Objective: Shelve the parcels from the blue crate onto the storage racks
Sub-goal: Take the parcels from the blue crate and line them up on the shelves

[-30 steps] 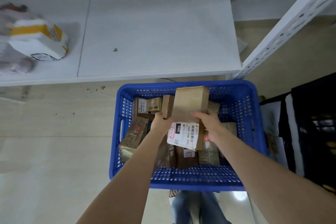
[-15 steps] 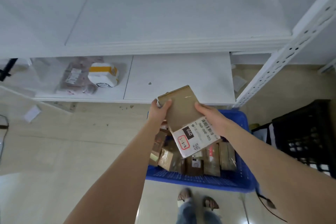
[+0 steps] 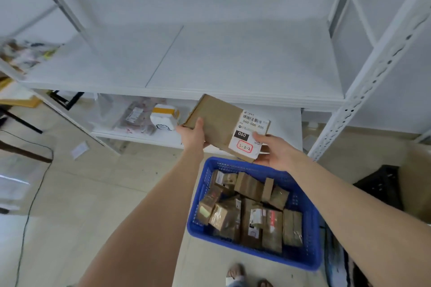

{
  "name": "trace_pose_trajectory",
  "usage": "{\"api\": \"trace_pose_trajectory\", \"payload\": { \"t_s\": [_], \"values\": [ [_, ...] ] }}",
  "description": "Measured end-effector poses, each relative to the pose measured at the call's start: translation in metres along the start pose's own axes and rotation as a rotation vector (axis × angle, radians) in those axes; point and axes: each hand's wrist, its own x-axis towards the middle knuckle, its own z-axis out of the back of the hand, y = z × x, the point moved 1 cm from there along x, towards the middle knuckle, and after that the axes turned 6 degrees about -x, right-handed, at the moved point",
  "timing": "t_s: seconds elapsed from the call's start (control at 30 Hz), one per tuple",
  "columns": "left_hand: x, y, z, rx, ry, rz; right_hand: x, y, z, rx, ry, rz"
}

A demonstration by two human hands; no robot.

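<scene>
Head — one parcel [image 3: 217, 121], two hands [image 3: 192, 136] [image 3: 276, 155]

Both our bare forearms stretch forward and up. Our left hand [image 3: 193, 135] grips the cardboard parcel [image 3: 218, 123] at its left edge, thumb on top. Our right hand [image 3: 276, 154] cups its near right corner, thumb laid over it.

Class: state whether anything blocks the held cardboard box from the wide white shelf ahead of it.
Nothing visible does: open space lies between the cardboard box, gripped by the left hand and right hand, and the white shelf.
</scene>
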Motion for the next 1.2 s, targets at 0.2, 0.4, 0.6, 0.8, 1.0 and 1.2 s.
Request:
{"api": "trace_pose_trajectory", "payload": {
  "t_s": [0.2, 0.4, 0.6, 0.8, 1.0, 1.2],
  "values": [
    [-0.016, -0.034, 0.018, 0.185, -0.017, -0.124, -0.021, 0.038, -0.006, -0.095, -0.007, 0.133],
    [-0.036, -0.059, 0.022, 0.231, -0.047, -0.239, -0.037, 0.063, -0.016, -0.156, -0.026, 0.22],
    [-0.054, -0.075, 0.022, 0.224, -0.081, -0.295, -0.051, 0.074, -0.026, -0.135, -0.039, 0.255],
    [-0.058, -0.092, 0.029, 0.195, -0.059, -0.328, -0.061, 0.084, -0.039, -0.129, -0.06, 0.286],
    [-0.054, -0.108, 0.041, 0.263, -0.063, -0.381, -0.068, 0.09, -0.063, -0.113, -0.115, 0.318],
    [-0.038, -0.135, 0.067, 0.416, -0.055, -0.421, -0.068, 0.094, -0.103, -0.076, -0.195, 0.37]
  ]
}}
